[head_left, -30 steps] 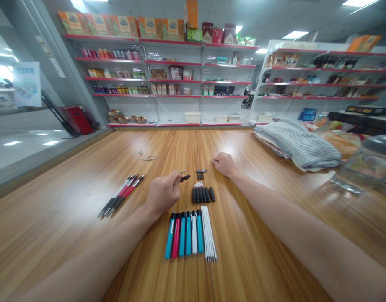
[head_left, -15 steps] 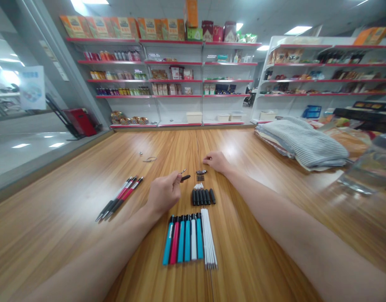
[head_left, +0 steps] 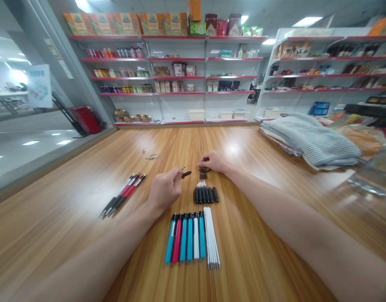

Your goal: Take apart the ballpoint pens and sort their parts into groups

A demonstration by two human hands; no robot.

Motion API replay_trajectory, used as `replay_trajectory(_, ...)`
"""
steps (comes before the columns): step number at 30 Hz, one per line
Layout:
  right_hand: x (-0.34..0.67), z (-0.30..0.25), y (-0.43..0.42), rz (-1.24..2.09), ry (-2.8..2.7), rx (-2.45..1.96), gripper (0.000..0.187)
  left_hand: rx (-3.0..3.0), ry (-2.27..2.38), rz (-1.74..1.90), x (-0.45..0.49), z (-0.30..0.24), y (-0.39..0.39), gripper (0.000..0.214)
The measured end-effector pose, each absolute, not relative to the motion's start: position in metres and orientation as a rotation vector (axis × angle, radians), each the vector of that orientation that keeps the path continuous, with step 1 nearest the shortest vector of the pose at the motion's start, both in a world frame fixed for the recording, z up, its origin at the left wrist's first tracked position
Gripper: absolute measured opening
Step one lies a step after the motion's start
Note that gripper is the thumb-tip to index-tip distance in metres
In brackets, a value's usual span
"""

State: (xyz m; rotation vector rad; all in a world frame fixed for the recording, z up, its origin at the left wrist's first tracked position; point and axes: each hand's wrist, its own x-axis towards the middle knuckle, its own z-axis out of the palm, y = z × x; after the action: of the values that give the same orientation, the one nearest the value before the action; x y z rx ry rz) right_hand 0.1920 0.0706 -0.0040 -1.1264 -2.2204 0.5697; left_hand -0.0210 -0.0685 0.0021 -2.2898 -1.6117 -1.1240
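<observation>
Gripping a black tube and a slim metallic piece in left fingers, beyond and left of the row of black tubes, both slanting lengthwise rightward and away, with right fingers bent narrow by small dark parts beyond that row, cannot tell if holding any

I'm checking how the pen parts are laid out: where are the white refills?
In the head view, the white refills lie at lower centre, immediately right of the coloured barrels and below the black grips.

No legible text; poster, orange boxes blurred.
</observation>
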Motion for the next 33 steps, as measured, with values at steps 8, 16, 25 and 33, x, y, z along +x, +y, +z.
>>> replay_trajectory(8,0.1893,0.0005,0.0657,0.664,-2.216,-1.102,0.025,-2.296,-1.593,-1.134,-0.0218,0.0026,-0.0679,0.032)
replay_trajectory(16,0.1884,-0.0017,0.0684,0.794,-2.188,-1.096,0.029,-2.302,-1.606,-1.134,-0.0213,0.0032,-0.0685,0.032)
replay_trajectory(25,0.1899,-0.0019,0.0680,0.847,-2.186,-1.078,0.029,-2.305,-1.595,-1.128,-0.0217,0.0028,-0.0680,0.031)
replay_trajectory(33,0.1906,-0.0012,0.0671,0.856,-2.184,-1.058,0.029,-2.309,-1.600,-1.122,-0.0222,0.0026,-0.0683,0.032)
